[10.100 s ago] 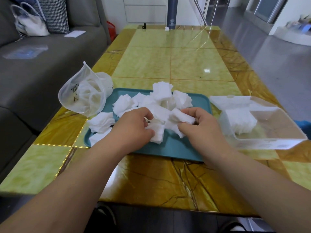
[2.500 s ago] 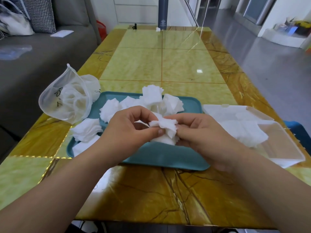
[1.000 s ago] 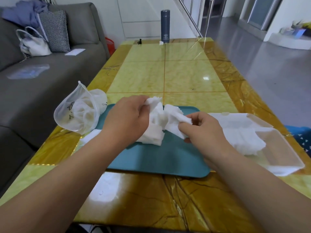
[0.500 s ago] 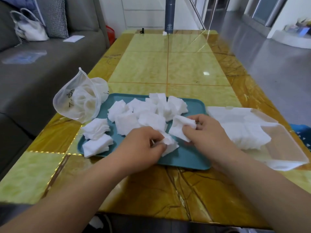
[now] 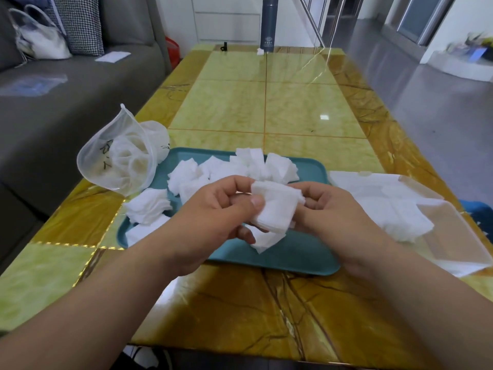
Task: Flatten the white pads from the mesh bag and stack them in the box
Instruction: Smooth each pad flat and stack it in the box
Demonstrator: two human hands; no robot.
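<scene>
Pads [image 5: 241,169] heap the teal tray [image 5: 296,259]; above its near half my left grip [image 5: 213,217] and right grip [image 5: 336,217] pinch one pad [image 5: 277,209]. Mesh bag [image 5: 120,161] lies left of it, box [image 5: 461,233] right; bag's writing unreadable.

No legible text in view. Mesh bag [image 5: 120,156], left side of bench [image 5: 266,108]: a few dark printed strokes on the netting, distorted by folds, cannot be read as letters or numbers. Dark bottle [image 5: 269,22], far end of bench: pale round emblem with a faint line beneath, low on the body, too small and blurred to read.
</scene>
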